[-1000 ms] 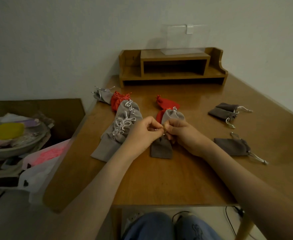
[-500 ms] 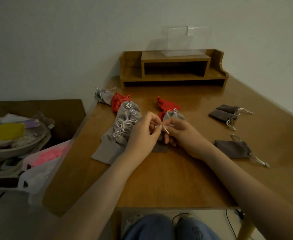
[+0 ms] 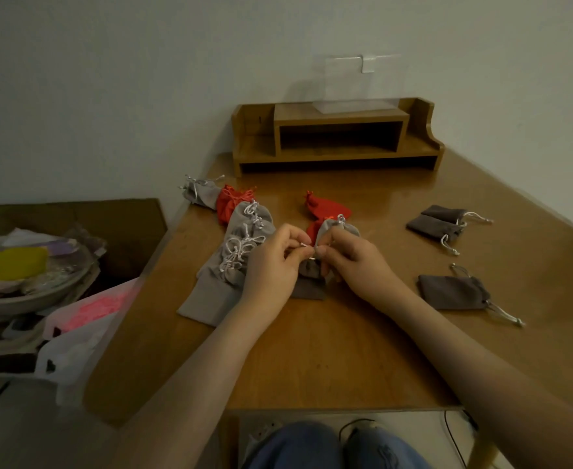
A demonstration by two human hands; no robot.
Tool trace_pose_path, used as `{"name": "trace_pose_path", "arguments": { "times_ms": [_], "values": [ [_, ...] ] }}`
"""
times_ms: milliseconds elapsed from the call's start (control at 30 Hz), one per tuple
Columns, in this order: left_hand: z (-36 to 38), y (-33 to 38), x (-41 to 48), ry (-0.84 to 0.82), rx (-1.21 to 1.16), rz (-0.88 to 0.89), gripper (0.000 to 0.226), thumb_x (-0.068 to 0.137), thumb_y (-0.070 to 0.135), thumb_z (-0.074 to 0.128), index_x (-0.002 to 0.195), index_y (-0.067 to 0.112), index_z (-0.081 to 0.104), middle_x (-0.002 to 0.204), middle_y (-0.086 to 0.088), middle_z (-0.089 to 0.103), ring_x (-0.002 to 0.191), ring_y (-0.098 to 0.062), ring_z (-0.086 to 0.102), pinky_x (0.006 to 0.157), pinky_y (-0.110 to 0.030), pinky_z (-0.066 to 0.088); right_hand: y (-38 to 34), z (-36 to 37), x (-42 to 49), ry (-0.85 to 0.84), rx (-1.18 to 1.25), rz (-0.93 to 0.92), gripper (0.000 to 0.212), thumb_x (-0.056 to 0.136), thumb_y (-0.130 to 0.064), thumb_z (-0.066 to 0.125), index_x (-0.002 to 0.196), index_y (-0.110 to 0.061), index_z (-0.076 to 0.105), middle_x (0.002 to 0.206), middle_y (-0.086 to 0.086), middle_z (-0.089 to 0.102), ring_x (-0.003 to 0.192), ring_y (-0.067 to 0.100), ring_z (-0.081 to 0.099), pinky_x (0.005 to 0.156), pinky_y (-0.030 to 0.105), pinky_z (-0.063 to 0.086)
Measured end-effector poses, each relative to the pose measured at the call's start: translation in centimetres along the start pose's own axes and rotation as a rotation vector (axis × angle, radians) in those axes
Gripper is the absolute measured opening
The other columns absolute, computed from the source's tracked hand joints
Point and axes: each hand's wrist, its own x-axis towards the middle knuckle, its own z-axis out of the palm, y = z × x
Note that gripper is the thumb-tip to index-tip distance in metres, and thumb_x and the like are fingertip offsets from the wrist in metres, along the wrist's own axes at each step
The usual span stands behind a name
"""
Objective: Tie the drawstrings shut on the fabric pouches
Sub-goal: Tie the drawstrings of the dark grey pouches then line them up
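Pinching the white drawstring between them, left hand and right hand meet over the grey pouch, whose body lies lengthwise toward the person (neck hidden by fingers).

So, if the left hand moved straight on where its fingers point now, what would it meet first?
Most likely the right hand: the left hand points toward it, both pinching the white drawstring of the dark grey pouch. Depth is unclear.
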Motion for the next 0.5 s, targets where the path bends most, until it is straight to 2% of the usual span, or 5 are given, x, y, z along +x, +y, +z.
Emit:
{"name": "trace_pose_path", "arguments": {
  "times_ms": [133, 400, 500],
  "values": [
    [0.05, -0.03, -0.09, 0.017, 0.010, 0.037, 0.009, 0.088, 0.015, 0.066, 0.087, 0.022, 0.061, 0.077, 0.019, 0.062, 0.075, 0.009, 0.059, 0.063, -0.008, 0.044, 0.03, -0.09, 0.07, -0.022, 0.128, 0.044, 0.017, 0.098, -0.012, 0.048, 0.085, -0.004, 0.055, 0.070, 0.006, 0.056, 0.056, 0.005, 0.051, 0.056, 0.017, 0.043],
    [-0.01, 0.29, -0.02, -0.032, -0.010, 0.032, 0.008, 0.088, 0.018, 0.066, 0.089, 0.024, 0.061, 0.085, 0.011, 0.066, 0.081, 0.000, 0.062, 0.067, -0.011, 0.046, -0.78, -0.46, -0.09, -0.091, 0.321, 0.094, 0.023, 0.100, -0.006, 0.039, 0.081, -0.005, 0.050, 0.069, 0.010, 0.054, 0.052, 0.000, 0.049, 0.052, 0.011, 0.039],
    [0.02, 0.19, -0.06, -0.010, -0.003, 0.028, 0.007, 0.088, 0.017, 0.066, 0.090, 0.022, 0.062, 0.084, 0.011, 0.066, 0.081, 0.003, 0.061, 0.066, -0.009, 0.045, -0.82, -0.44, -0.05, -0.090, 0.310, 0.130, 0.022, 0.100, -0.007, 0.040, 0.082, -0.005, 0.051, 0.068, 0.007, 0.053, 0.052, 0.001, 0.048, 0.052, 0.010, 0.038]
  ]
}}
